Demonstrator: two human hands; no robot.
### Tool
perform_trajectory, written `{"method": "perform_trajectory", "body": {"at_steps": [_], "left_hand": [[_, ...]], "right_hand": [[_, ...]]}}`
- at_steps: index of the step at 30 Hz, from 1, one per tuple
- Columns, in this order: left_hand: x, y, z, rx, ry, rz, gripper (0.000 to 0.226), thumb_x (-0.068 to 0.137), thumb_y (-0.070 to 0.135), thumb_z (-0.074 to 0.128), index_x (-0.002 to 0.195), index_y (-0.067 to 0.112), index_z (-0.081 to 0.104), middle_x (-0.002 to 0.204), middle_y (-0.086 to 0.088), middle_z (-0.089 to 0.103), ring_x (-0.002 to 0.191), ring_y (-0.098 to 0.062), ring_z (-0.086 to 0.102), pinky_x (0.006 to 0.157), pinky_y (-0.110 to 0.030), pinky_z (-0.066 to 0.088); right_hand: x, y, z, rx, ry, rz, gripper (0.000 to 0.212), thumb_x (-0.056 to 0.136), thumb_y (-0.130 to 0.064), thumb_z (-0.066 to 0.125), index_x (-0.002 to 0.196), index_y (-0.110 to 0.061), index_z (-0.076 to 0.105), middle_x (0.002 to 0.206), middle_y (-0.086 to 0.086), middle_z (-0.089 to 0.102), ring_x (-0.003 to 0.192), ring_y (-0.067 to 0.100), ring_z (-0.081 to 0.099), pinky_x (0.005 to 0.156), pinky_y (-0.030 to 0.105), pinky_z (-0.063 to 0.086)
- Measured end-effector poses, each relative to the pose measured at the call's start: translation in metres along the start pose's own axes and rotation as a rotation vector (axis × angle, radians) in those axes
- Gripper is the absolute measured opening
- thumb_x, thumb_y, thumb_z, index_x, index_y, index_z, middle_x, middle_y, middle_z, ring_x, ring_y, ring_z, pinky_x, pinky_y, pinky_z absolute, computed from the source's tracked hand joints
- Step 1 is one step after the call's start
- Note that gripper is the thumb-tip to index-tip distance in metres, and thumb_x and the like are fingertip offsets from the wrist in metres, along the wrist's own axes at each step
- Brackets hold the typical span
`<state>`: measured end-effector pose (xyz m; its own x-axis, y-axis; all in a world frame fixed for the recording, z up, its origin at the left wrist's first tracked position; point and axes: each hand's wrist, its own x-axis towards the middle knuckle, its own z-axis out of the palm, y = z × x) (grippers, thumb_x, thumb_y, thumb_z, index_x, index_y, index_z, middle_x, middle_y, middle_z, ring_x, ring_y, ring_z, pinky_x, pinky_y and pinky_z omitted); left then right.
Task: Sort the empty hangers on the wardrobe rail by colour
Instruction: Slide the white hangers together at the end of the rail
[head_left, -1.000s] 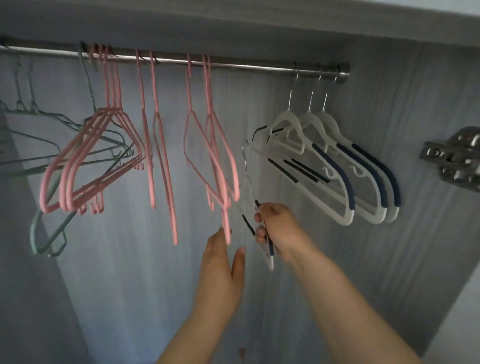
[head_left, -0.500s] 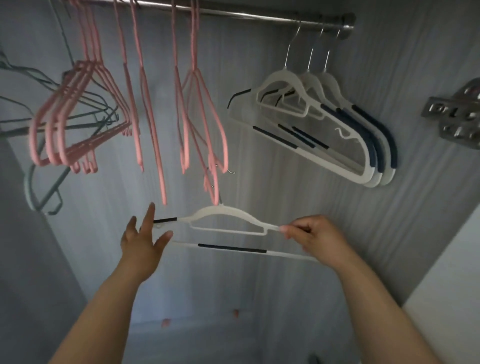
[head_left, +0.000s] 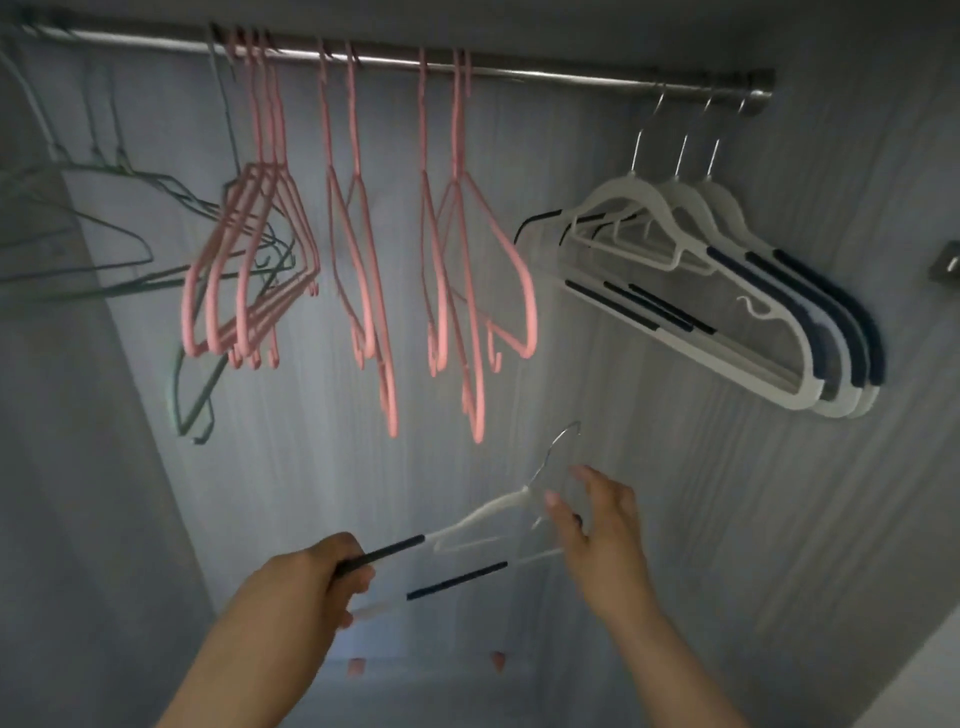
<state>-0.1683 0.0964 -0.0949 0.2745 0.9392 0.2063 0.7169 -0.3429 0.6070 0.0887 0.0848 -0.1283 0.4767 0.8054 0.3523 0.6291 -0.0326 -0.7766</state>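
left hand (head_left: 306, 577) grips white hanger (head_left: 483, 514) below rail (head_left: 519, 70).

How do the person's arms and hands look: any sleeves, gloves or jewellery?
Both arms are bare as far as the frame shows: no sleeve on the left forearm or right forearm. The left hand and right hand wear no gloves; no ring, watch or bracelet shows. The one nail visible on the right hand looks short and pale.

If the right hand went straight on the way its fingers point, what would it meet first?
Probably the hook of the white hanger that the left hand holds: the right hand points its fingers up at it from below. Depth is unclear, so it might miss.
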Motion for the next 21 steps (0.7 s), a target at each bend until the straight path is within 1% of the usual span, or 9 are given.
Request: {"method": "perform_trajectory", "body": {"at_steps": [3, 5, 7, 9, 10, 12, 14, 17, 21], "left_hand": [[-0.012, 0.031, 0.030, 0.158, 0.028, 0.009, 0.019, 0.093, 0.019, 0.041, 0.091, 0.034, 0.052, 0.062, 0.012, 0.051, 0.060, -0.002, 0.055, 0.065, -0.011, 0.043], [-0.015, 0.048, 0.049, 0.154, 0.157, 0.186, 0.031, 0.074, 0.020, 0.049, 0.098, 0.039, 0.058, 0.054, 0.014, 0.060, 0.045, 0.003, 0.053, 0.059, -0.006, 0.041], [-0.021, 0.070, 0.052, 0.106, -0.030, 0.174, 0.071, 0.061, 0.045, 0.030, 0.129, 0.030, 0.042, 0.076, 0.007, 0.073, 0.057, 0.009, 0.061, 0.063, -0.002, 0.042], [-0.018, 0.076, 0.066, 0.037, 0.121, 0.108, 0.064, 0.072, 0.054, 0.028, 0.134, 0.040, 0.022, 0.113, 0.005, 0.065, 0.095, 0.004, 0.060, 0.081, -0.003, 0.037], [-0.017, 0.080, 0.067, -0.015, 0.096, 0.092, 0.053, 0.082, 0.045, 0.043, 0.132, 0.039, 0.027, 0.112, 0.003, 0.065, 0.095, 0.000, 0.061, 0.082, -0.005, 0.036], [-0.013, 0.079, 0.075, 0.039, 0.119, 0.271, 0.060, 0.065, 0.010, 0.076, 0.120, 0.022, 0.055, 0.085, -0.003, 0.073, 0.068, -0.004, 0.067, 0.069, -0.008, 0.041], [-0.018, 0.082, 0.082, -0.189, 0.152, 0.289, 0.050, 0.072, 0.016, 0.063, 0.121, 0.012, 0.056, 0.095, -0.002, 0.072, 0.074, -0.004, 0.067, 0.072, -0.004, 0.040], [-0.031, 0.093, 0.091, -0.392, 0.078, 0.259, 0.060, 0.080, 0.033, 0.032, 0.135, 0.036, 0.008, 0.138, 0.021, 0.025, 0.127, 0.009, 0.027, 0.094, 0.009, 0.009], [-0.033, 0.091, 0.098, -0.518, -0.054, 0.220, 0.058, 0.095, 0.021, 0.031, 0.123, 0.042, -0.014, 0.137, 0.031, -0.005, 0.133, 0.008, 0.003, 0.105, -0.004, -0.002]], "right_hand": [[-0.019, -0.039, 0.012, 0.216, -0.283, 0.164, 0.069, 0.084, -0.047, 0.052, 0.140, -0.019, 0.025, 0.131, 0.004, 0.039, 0.117, 0.018, 0.048, 0.105, 0.027, 0.035], [-0.017, -0.053, 0.017, 0.269, -0.388, 0.213, 0.087, 0.079, -0.048, 0.060, 0.145, -0.017, 0.011, 0.135, 0.002, 0.036, 0.122, 0.022, 0.047, 0.107, 0.030, 0.035], [-0.008, -0.058, 0.017, 0.261, -0.446, 0.207, 0.105, 0.067, -0.044, 0.068, 0.146, -0.015, 0.005, 0.134, 0.003, 0.034, 0.119, 0.024, 0.050, 0.105, 0.036, 0.040], [0.003, -0.057, 0.014, 0.248, -0.454, 0.184, 0.101, 0.068, -0.025, 0.073, 0.145, -0.010, 0.009, 0.127, 0.004, 0.033, 0.104, 0.018, 0.053, 0.099, 0.032, 0.045], [0.007, -0.057, 0.013, 0.262, -0.448, 0.175, 0.094, 0.071, -0.015, 0.073, 0.143, -0.009, 0.014, 0.124, 0.003, 0.033, 0.098, 0.015, 0.051, 0.093, 0.029, 0.047], [0.016, -0.056, 0.006, 0.274, -0.402, 0.147, 0.085, 0.071, -0.007, 0.072, 0.141, -0.008, 0.023, 0.125, 0.006, 0.037, 0.097, 0.012, 0.049, 0.085, 0.025, 0.046], [0.025, -0.059, -0.004, 0.292, -0.352, 0.122, 0.080, 0.070, -0.004, 0.073, 0.137, -0.008, 0.029, 0.130, 0.009, 0.040, 0.101, 0.013, 0.049, 0.082, 0.023, 0.044], [0.035, -0.065, -0.020, 0.305, -0.348, 0.105, 0.082, 0.070, -0.005, 0.074, 0.139, -0.012, 0.030, 0.131, 0.004, 0.041, 0.112, 0.014, 0.050, 0.085, 0.024, 0.043], [0.035, -0.070, -0.029, 0.288, -0.327, 0.087, 0.077, 0.073, -0.005, 0.072, 0.139, -0.009, 0.032, 0.137, 0.006, 0.043, 0.120, 0.015, 0.048, 0.092, 0.023, 0.042]]}}
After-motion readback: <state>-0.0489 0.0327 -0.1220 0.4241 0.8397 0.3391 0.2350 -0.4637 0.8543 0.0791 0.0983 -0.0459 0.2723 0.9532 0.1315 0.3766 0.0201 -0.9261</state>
